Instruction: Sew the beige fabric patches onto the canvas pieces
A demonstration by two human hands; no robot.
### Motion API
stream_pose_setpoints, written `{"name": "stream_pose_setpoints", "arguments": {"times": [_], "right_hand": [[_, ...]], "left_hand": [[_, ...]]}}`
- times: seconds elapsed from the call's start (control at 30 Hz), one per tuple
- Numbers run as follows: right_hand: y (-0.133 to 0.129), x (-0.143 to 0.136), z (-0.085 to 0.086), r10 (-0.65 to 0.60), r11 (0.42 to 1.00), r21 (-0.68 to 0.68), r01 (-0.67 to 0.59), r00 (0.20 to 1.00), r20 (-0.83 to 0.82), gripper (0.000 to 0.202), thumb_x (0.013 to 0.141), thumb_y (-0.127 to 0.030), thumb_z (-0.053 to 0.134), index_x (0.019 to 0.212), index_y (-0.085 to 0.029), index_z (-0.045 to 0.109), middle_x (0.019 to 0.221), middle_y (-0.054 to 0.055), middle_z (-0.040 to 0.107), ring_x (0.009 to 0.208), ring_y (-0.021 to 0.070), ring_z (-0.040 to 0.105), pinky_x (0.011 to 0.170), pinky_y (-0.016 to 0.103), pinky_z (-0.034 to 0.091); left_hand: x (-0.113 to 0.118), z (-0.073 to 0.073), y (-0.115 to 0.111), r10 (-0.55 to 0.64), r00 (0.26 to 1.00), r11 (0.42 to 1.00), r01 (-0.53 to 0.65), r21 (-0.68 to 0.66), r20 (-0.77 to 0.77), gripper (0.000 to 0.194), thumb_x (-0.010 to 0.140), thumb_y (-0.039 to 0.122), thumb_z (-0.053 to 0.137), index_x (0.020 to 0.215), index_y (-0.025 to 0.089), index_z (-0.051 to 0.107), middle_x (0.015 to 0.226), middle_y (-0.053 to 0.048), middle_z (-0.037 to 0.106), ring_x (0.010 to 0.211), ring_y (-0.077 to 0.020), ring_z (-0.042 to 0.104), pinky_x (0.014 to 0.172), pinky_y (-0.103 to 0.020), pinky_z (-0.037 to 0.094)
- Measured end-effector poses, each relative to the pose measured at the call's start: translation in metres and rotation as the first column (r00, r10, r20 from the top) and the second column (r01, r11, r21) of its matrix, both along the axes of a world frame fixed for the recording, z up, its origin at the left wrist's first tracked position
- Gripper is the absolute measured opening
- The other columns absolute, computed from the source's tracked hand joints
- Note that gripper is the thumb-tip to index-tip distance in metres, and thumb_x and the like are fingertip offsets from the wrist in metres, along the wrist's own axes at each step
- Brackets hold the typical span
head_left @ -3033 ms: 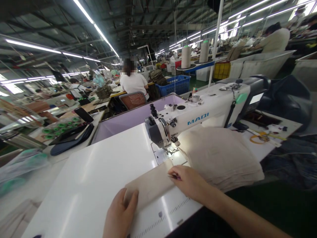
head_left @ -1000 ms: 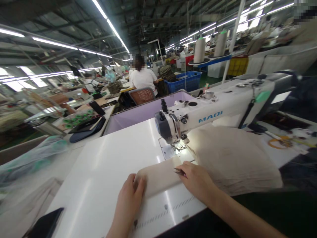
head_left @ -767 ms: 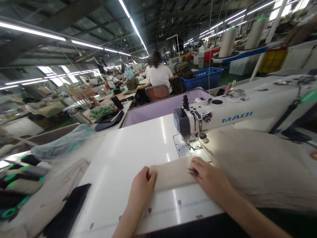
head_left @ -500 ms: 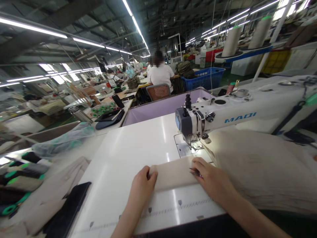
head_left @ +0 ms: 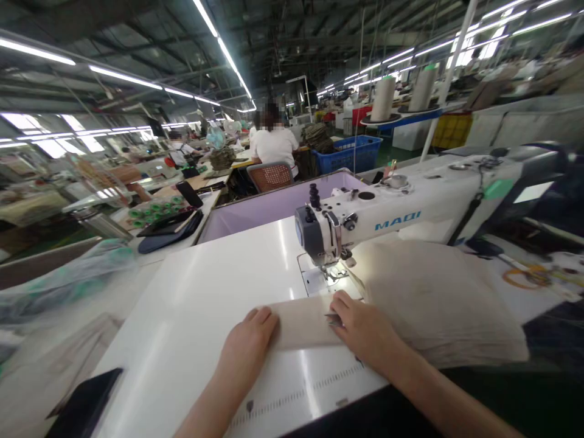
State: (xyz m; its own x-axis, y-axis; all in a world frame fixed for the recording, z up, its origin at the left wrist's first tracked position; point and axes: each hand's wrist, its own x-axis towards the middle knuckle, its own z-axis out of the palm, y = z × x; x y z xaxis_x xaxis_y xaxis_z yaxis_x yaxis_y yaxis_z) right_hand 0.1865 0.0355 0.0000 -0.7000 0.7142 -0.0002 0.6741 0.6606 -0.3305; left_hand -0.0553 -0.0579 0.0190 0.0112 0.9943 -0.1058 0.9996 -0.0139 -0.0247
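Note:
A beige strip of cloth (head_left: 301,322) lies flat on the white sewing table (head_left: 219,286), stretched between my hands. My left hand (head_left: 250,334) is closed on its left end, fingers curled over the edge. At the other end, my right hand (head_left: 360,322) pinches the cloth and also keeps small thread snips (head_left: 334,319) in its grip, their pointed blades sticking out to the left. Just beyond the strip stands a sewing machine (head_left: 392,210), its presser foot (head_left: 335,272) over a lit needle plate. Both palms are hidden.
A large stack of beige cloth (head_left: 429,298) lies right of the needle, under the machine arm. A lilac-lined bin (head_left: 255,207) sits behind the table. Left are a dark flat piece (head_left: 86,404) and green-cored spools (head_left: 155,212). A seated person (head_left: 274,146) is ahead.
The view has swung to the right, so the machine and table sit further left. My left hand's fingers now lie more over the cloth end. Both hands stay on the strip.

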Motion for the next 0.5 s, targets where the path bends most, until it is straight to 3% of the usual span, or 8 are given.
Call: {"name": "stream_pose_setpoints", "arguments": {"times": [0.13, 0.23, 0.37, 0.5], "right_hand": [[-0.014, 0.002, 0.0, -0.032, 0.999, -0.004, 0.033, 0.999, 0.012, 0.013, 0.096, -0.016, 0.057, 0.106, -0.018, 0.065, 0.119, 0.009, 0.065, 0.093, 0.0232, 0.069, 0.073, 0.031, 0.053], [-0.021, 0.004, -0.004, -0.063, 0.998, -0.001, 0.063, 0.998, -0.018, 0.019, 0.096, -0.018, 0.057, 0.113, -0.019, 0.065, 0.136, 0.011, 0.06, 0.099, 0.0244, 0.069, 0.077, 0.033, 0.055], [-0.019, 0.006, -0.006, -0.074, 0.997, -0.023, 0.074, 0.997, -0.026, 0.026, 0.093, -0.016, 0.06, 0.119, -0.017, 0.063, 0.133, 0.012, 0.061, 0.099, 0.0254, 0.069, 0.077, 0.035, 0.057], [-0.013, 0.004, -0.006, -0.074, 0.997, 0.006, 0.075, 0.997, -0.032, 0.024, 0.092, -0.015, 0.061, 0.116, -0.016, 0.062, 0.125, 0.011, 0.064, 0.095, 0.0251, 0.069, 0.072, 0.034, 0.056]], "left_hand": [[0.01, 0.005, 0.04, 0.006, 0.999, 0.998, -0.008, 0.062, 0.032, 0.032, 0.105, 0.031, 0.041, 0.125, 0.02, 0.063, 0.13, -0.011, 0.067, 0.117, -0.0291, 0.061, 0.099, -0.044, 0.051], [0.024, 0.0, 0.073, -0.033, 0.997, 0.996, 0.027, 0.089, 0.066, 0.043, 0.104, 0.042, 0.046, 0.141, 0.021, 0.051, 0.145, -0.014, 0.058, 0.134, -0.0331, 0.052, 0.112, -0.054, 0.041], [0.033, -0.012, 0.106, -0.105, 0.987, 0.989, 0.091, 0.117, 0.118, 0.038, 0.101, 0.042, 0.051, 0.135, 0.024, 0.055, 0.149, -0.013, 0.052, 0.141, -0.0355, 0.044, 0.116, -0.067, 0.029], [0.028, -0.019, 0.126, -0.177, 0.97, 0.977, 0.153, 0.147, 0.167, 0.029, 0.101, 0.04, 0.049, 0.119, 0.023, 0.062, 0.14, -0.012, 0.058, 0.135, -0.033, 0.049, 0.115, -0.066, 0.031]]}}
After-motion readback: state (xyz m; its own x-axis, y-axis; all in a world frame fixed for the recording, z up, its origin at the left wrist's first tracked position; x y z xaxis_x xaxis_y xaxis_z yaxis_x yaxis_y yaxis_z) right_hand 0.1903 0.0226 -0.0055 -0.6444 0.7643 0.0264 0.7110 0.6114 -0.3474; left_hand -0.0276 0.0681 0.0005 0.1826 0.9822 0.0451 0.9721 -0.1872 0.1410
